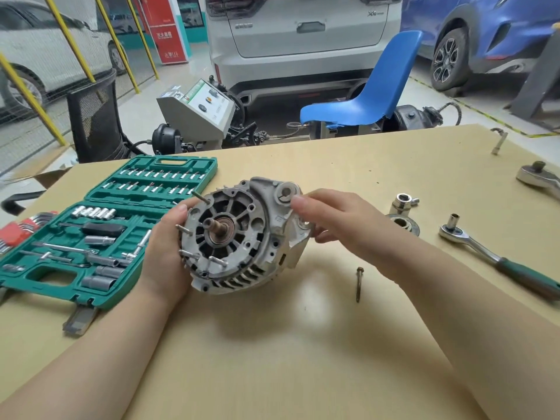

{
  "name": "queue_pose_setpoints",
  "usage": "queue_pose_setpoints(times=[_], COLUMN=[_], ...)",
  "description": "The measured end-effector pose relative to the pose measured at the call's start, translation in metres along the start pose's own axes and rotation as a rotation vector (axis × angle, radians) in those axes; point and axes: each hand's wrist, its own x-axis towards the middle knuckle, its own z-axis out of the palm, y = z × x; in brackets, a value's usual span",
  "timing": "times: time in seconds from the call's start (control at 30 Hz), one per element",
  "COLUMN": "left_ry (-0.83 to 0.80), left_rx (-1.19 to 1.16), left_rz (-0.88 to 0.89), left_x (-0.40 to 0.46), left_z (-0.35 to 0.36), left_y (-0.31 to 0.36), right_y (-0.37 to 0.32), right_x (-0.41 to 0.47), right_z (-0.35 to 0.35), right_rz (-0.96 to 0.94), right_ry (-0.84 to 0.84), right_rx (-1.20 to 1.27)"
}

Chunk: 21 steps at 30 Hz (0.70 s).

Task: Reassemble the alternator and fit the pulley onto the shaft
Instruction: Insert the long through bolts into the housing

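Note:
The grey alternator is held tilted above the tan table, its bare shaft and several protruding through-bolts facing me. My left hand cups and grips its left side. My right hand grips the mounting ear on its right side, thumb near the top lug. The pulley lies on the table to the right, with a socket just behind it. One loose long bolt lies in front of the alternator.
An open green socket set case takes up the table's left. A green-handled ratchet lies at right, another ratchet head and a bent key farther back. Red hex keys sit at far left. Cars and a blue chair stand beyond.

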Motion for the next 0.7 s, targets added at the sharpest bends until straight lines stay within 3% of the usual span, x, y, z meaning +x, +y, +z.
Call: queue_pose_setpoints(times=[0.13,0.47,0.7], left_ry=[0.014,-0.091,0.012], left_rx=[0.027,0.071,0.261], left_rz=[-0.006,0.067,0.134], left_x=[0.002,-0.005,-0.018], left_z=[0.0,0.014,0.016], left_y=[0.0,0.007,0.009], right_y=[0.0,0.007,0.01], right_x=[-0.001,0.003,0.008], right_z=[0.008,0.01,0.007], right_rz=[0.018,-0.098,-0.05], right_ry=[0.074,0.088,0.093], right_rx=[-0.05,0.216,0.252])
